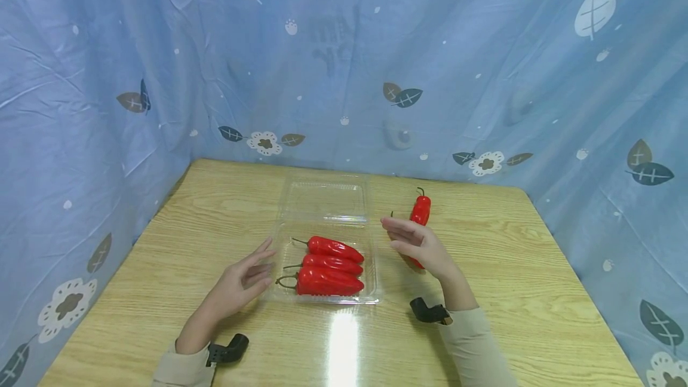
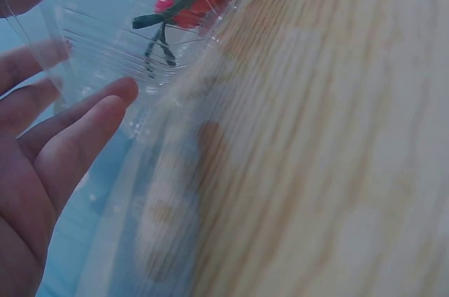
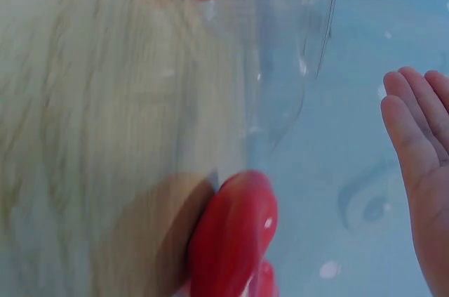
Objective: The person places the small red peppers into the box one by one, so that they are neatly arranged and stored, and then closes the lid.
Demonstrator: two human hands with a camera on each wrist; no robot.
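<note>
Left hand (image 1: pixel 236 286) is hovering at the clear container's (image 1: pixel 371 300) left wall, fingers spread, gripping nothing; can't tell if fingertips are touching plastic. Three red peppers (image 1: pixel 330 264) are lying inside, right of that hand, stems toward it, probably staying parallel because the walls confine them. Lid (image 1: pixel 325 199) is lying folded back beyond them, seemingly hinged. Right hand (image 1: pixel 421 246) is hovering empty, fingers straight, over a half-hidden pepper (image 1: pixel 416 264); another pepper (image 1: pixel 421 209) is lying just beyond.
</note>
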